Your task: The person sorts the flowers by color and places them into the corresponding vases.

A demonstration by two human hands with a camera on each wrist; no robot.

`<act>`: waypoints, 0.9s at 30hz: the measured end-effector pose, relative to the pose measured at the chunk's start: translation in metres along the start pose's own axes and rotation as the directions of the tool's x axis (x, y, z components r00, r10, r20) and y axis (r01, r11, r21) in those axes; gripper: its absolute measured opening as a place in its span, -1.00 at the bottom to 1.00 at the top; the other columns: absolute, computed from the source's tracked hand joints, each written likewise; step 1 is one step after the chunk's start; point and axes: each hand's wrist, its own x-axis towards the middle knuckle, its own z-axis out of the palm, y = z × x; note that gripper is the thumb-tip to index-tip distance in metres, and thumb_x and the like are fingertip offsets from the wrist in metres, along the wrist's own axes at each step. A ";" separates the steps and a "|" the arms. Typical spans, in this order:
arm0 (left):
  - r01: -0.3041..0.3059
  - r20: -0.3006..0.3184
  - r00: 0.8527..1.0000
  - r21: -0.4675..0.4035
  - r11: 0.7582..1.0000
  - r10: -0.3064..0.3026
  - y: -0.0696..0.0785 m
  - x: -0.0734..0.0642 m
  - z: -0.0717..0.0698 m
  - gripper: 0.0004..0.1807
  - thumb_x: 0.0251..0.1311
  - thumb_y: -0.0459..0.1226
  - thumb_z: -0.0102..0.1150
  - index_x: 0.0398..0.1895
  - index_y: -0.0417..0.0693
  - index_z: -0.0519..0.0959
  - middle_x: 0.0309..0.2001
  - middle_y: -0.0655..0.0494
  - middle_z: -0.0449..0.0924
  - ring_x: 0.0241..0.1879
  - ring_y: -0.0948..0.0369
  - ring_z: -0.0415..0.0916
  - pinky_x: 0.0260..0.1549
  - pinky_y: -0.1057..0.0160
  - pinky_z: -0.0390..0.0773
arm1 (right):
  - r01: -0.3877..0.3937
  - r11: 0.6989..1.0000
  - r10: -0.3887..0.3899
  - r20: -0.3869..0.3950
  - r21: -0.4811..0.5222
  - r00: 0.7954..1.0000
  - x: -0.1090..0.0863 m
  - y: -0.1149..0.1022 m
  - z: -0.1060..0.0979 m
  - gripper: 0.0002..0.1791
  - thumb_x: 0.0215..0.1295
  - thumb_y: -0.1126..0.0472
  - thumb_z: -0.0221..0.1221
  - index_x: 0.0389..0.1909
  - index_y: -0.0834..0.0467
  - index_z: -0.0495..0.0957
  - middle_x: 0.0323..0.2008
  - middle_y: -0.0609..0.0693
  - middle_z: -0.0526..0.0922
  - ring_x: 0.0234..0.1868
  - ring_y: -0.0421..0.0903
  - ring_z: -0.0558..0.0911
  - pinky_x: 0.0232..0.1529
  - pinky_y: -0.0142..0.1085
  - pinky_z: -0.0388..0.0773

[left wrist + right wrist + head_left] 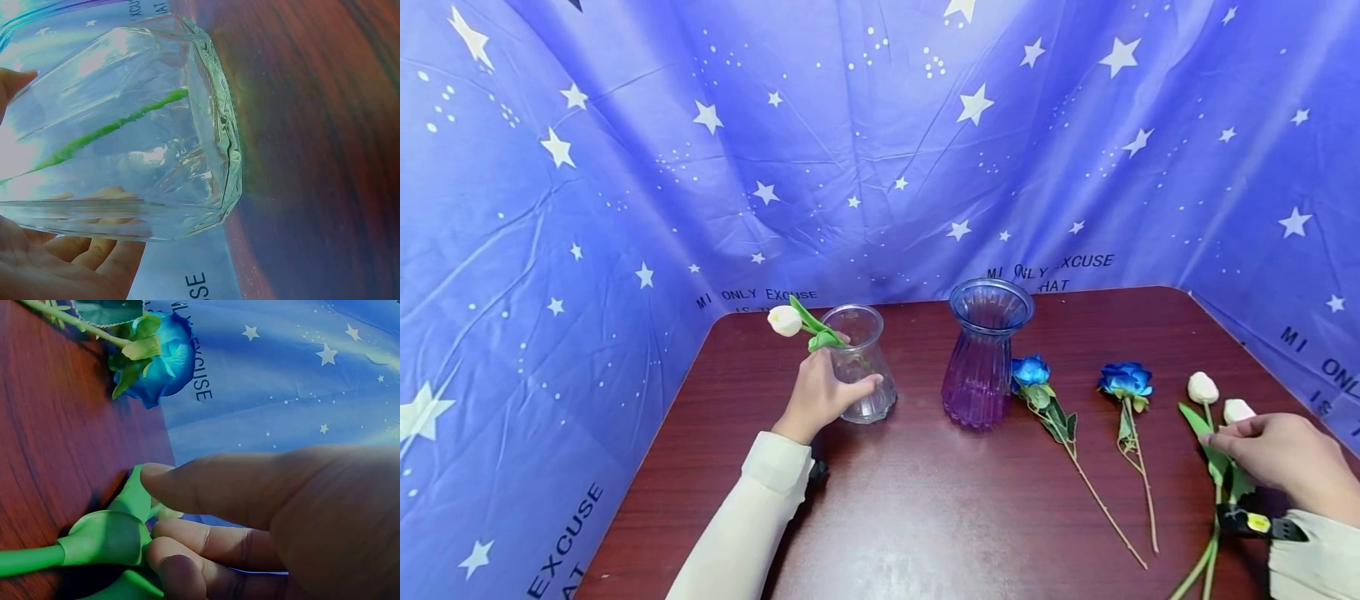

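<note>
My left hand (827, 387) grips a clear glass vase (872, 392) at the table's back left, thumb on the near side and the other fingers around the far left. A white tulip (786, 321) leans out over the vase's left rim; its green stem (119, 125) runs down inside the glass. At the right, my right hand (1288, 458) pinches a white tulip (1237, 410) near its green leaves (106, 537), with thumb and fingertips close together. Another white tulip (1203, 387) lies right beside it, their stems running toward the front edge.
A tall ribbed vase (977, 375), blue above and purple below, stands at the back middle. Two blue roses with long stems, a nearer-left rose (1032, 372) and a second rose (1126, 381), lie to its right. Star-printed blue cloth (880, 150) surrounds the dark red table (895, 517).
</note>
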 end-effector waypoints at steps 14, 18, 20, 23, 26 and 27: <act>0.009 0.010 1.000 0.004 1.000 -0.009 -0.002 0.000 0.001 -0.19 -0.13 0.00 0.63 0.13 -0.22 0.48 -0.13 -0.05 0.70 -0.12 0.01 0.66 -0.07 0.03 0.69 | -0.036 0.998 0.037 0.022 -0.045 0.999 0.001 -0.004 0.003 -0.61 0.19 -0.10 0.40 -0.50 0.15 0.63 -0.54 0.00 0.60 -0.37 0.17 0.57 -0.45 -0.13 0.35; 0.000 -0.001 1.000 0.004 1.000 0.000 -0.002 0.000 0.000 -0.20 -0.14 -0.01 0.63 0.13 -0.22 0.49 -0.14 -0.05 0.70 -0.13 0.01 0.67 -0.08 0.03 0.69 | -0.058 0.997 0.059 0.029 -0.051 0.998 0.000 -0.005 0.005 -0.59 0.20 -0.11 0.38 -0.58 0.10 0.54 -0.58 -0.03 0.50 -0.41 0.12 0.52 -0.48 -0.16 0.33; -0.001 -0.003 1.000 0.007 1.000 0.001 -0.002 0.000 0.000 -0.20 -0.14 -0.01 0.63 0.13 -0.23 0.49 -0.14 -0.05 0.70 -0.13 0.02 0.67 -0.09 0.03 0.69 | -0.059 0.997 0.061 0.026 -0.053 0.998 0.001 -0.005 0.006 -0.57 0.20 -0.12 0.38 -0.60 0.07 0.50 -0.60 -0.04 0.44 -0.43 0.09 0.48 -0.49 -0.18 0.30; -0.003 -0.003 1.000 0.012 1.000 0.003 -0.001 0.000 0.001 -0.20 -0.13 -0.02 0.63 0.13 -0.23 0.49 -0.14 -0.05 0.71 -0.14 0.02 0.67 -0.11 0.03 0.69 | -0.062 0.997 0.064 0.020 -0.050 0.998 0.001 -0.005 0.006 -0.58 0.18 -0.13 0.39 -0.60 0.05 0.49 -0.61 -0.05 0.40 -0.45 0.05 0.45 -0.51 -0.19 0.27; 0.001 0.001 1.000 0.014 1.000 -0.001 -0.001 -0.001 0.001 -0.20 -0.13 -0.02 0.62 0.13 -0.23 0.49 -0.14 -0.06 0.71 -0.13 0.01 0.67 -0.10 0.03 0.69 | -0.077 0.996 0.078 0.026 -0.048 0.997 -0.001 -0.007 0.007 -0.58 0.17 -0.13 0.39 -0.59 0.06 0.50 -0.60 -0.04 0.41 -0.45 0.05 0.46 -0.51 -0.18 0.27; 0.003 0.003 1.000 0.014 1.000 -0.003 -0.001 -0.001 0.001 -0.20 -0.13 -0.02 0.62 0.14 -0.23 0.49 -0.13 -0.06 0.71 -0.12 0.01 0.67 -0.09 0.02 0.69 | -0.086 0.995 0.087 0.029 -0.049 0.996 -0.001 -0.008 0.007 -0.58 0.17 -0.14 0.39 -0.58 0.06 0.50 -0.60 -0.04 0.41 -0.44 0.06 0.46 -0.51 -0.17 0.28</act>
